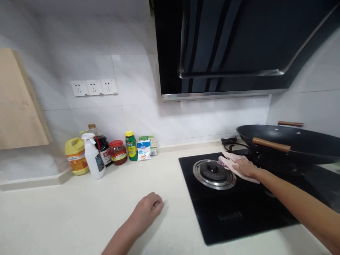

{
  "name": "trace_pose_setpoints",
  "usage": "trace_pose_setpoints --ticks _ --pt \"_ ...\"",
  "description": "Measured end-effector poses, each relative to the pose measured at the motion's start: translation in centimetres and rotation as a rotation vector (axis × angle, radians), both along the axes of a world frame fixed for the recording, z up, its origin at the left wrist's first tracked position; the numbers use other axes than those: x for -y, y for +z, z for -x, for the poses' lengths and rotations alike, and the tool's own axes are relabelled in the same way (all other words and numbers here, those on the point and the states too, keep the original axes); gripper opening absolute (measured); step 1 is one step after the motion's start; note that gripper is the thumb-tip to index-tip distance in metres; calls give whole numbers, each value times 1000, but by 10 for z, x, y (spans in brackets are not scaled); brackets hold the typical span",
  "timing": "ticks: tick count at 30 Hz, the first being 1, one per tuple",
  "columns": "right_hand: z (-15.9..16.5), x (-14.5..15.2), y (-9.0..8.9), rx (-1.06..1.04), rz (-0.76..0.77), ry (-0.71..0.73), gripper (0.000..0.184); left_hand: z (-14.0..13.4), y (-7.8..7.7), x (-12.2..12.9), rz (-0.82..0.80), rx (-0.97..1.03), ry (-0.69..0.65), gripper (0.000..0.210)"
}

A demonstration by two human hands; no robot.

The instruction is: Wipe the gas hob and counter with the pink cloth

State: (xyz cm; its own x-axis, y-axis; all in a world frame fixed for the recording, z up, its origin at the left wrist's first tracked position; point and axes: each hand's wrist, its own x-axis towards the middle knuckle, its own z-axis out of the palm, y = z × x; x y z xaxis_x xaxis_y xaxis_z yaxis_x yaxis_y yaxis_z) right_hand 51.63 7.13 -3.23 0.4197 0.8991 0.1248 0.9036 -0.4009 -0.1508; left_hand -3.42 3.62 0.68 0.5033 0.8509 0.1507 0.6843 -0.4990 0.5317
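Observation:
My right hand [243,167] presses a pale pink cloth [233,158] onto the black glass gas hob [212,219]. The cloth lies crumpled beside the left burner [213,170], a dark cap inside a shiny metal ring. Fingers of that hand are bent over the fabric. My left hand [149,209] rests on the white countertop [111,198], left of the hob, its fingers curled in with nothing showing in them. A large black wok [313,143] with wooden handles sits over the right side of the hob, just beyond my right hand.
Against the back wall stand a yellow jug [77,156], a white spray bottle [93,157], a dark sauce bottle [104,147], a red-lidded jar [118,153], a green bottle [131,146] and a white packet [143,151]. A black range hood [225,46] hangs low above the hob.

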Motion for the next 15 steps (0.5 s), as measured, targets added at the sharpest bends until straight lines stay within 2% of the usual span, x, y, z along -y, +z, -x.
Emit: trace_pose_setpoints --ticks 3,7,12,15 --pt "23 28 4 -20 84 -16 63 1 0 0 -23 15 -28 25" --pt "64 65 5 6 103 30 58 2 -2 3 -63 15 -60 27" --pt "125 106 -1 112 -5 144 48 -4 -5 8 -87 21 -99 26" --pt "167 116 -2 129 -98 156 46 -9 -6 10 -88 26 -112 25"
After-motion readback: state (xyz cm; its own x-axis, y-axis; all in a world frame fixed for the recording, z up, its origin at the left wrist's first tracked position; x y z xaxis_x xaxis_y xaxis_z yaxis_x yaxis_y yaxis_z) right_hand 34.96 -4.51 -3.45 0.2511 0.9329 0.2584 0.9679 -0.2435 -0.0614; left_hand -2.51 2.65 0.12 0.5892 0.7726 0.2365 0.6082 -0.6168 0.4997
